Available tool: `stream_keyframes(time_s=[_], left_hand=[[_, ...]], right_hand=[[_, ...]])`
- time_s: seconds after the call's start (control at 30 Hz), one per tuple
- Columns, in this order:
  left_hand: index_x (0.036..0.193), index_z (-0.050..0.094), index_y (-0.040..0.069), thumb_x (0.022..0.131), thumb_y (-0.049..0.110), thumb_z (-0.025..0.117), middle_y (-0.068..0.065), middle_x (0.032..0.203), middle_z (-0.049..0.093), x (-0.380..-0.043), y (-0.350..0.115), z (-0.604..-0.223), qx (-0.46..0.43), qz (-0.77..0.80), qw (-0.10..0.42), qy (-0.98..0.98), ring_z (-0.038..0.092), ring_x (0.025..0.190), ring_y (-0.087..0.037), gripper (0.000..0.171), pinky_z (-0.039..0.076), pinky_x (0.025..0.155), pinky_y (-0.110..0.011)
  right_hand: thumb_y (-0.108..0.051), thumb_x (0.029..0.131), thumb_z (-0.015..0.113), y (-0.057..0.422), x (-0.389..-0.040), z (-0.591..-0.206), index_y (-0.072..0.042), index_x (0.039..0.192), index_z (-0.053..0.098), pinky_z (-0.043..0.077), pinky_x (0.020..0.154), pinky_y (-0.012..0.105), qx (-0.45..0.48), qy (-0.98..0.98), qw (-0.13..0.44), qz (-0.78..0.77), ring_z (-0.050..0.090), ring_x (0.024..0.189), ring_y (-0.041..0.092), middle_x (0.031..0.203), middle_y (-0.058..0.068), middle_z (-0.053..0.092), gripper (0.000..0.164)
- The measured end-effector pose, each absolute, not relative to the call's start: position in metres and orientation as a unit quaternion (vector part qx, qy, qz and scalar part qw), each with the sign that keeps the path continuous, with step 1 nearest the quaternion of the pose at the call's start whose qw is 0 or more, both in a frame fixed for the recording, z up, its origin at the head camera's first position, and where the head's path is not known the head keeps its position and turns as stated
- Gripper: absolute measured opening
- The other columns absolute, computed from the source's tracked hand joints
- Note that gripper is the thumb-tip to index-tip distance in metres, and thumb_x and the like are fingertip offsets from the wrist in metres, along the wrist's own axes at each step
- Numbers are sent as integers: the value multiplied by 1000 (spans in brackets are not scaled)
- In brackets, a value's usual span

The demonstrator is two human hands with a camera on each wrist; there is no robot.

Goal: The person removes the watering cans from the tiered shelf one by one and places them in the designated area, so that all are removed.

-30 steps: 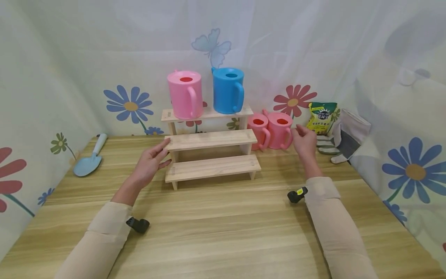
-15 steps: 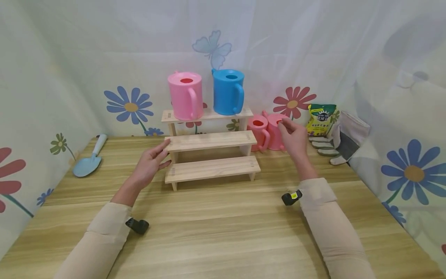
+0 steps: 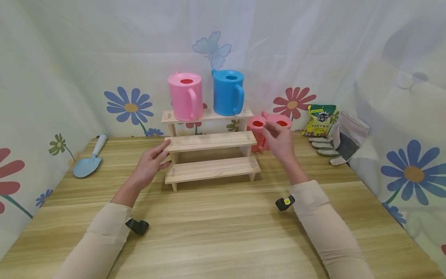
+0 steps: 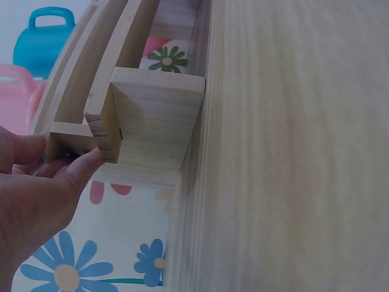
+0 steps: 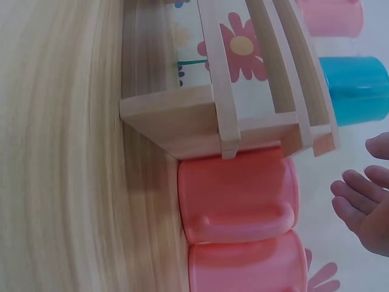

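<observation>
My left hand (image 3: 148,164) holds the left end of a three-tier wooden stand (image 3: 212,169), digits above and below the middle board's end. In the left wrist view its fingers (image 4: 79,170) meet the stand's side. A pink watering can (image 3: 184,97) and a blue watering can (image 3: 223,95) stand on the top tier. Beside the stand's right end, two more pink watering cans (image 5: 243,194) stand on the table, one handle showing clearly in the right wrist view. My right hand (image 3: 280,143) hovers in front of them with bent, relaxed fingers and nothing between them, partly hiding one.
A light blue trowel (image 3: 88,162) lies at the table's left. At the back right are a green and yellow packet (image 3: 318,120) and grey-white work gloves (image 3: 346,135). A flower-printed curtain (image 3: 139,50) encloses the wooden table (image 3: 223,232).
My right hand has moved left from beside the far-right pink watering can to in front of the pair, near the stand. The left hand has stayed put.
</observation>
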State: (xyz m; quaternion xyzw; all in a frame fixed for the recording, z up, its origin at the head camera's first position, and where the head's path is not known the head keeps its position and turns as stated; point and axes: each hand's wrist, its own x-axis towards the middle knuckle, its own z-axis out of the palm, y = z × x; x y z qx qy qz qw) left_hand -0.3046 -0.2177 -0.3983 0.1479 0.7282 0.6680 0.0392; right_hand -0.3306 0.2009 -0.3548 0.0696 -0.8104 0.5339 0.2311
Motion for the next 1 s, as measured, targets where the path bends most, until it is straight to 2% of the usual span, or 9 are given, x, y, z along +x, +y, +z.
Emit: stream_keyframes(time_s=[0.17,0.4,0.57,0.77,1.0], left_hand=[[159,24,10,110,13,36,-6,167,12,-305,-217,-398,149,667,38,729,11,151,-23,50,40,111,-44],[158,26,7,110,13,37,-8,166,12,-307,-215,-397,151,670,36,726,17,149,-33,50,39,111,-48],[159,25,8,110,12,37,-7,166,12,-306,-215,-397,146,667,40,729,14,150,-27,50,40,110,-45],[159,25,8,110,13,37,-7,167,12,-306,-216,-397,150,669,36,727,15,150,-28,50,40,111,-46],[159,24,8,110,11,36,-7,167,11,-304,-217,-398,148,672,37,725,11,151,-24,50,39,111,-46]], right_hand=[[-22,96,71,195,-327,-351,-5,130,67,54,97,31,76,-810,246,527,66,114,23,123,12,69,38],[-26,95,72,183,-326,-339,-12,134,66,54,97,28,79,-799,252,540,66,112,18,121,5,70,42],[-30,95,72,170,-337,-321,-13,136,64,54,96,26,84,-798,242,546,65,112,14,125,2,69,44],[-40,93,71,150,-356,-291,-15,137,63,55,94,26,92,-797,246,544,65,112,13,126,0,68,51],[-32,93,73,130,-373,-273,-11,134,65,54,96,28,118,-794,253,539,67,108,17,123,4,70,46]])
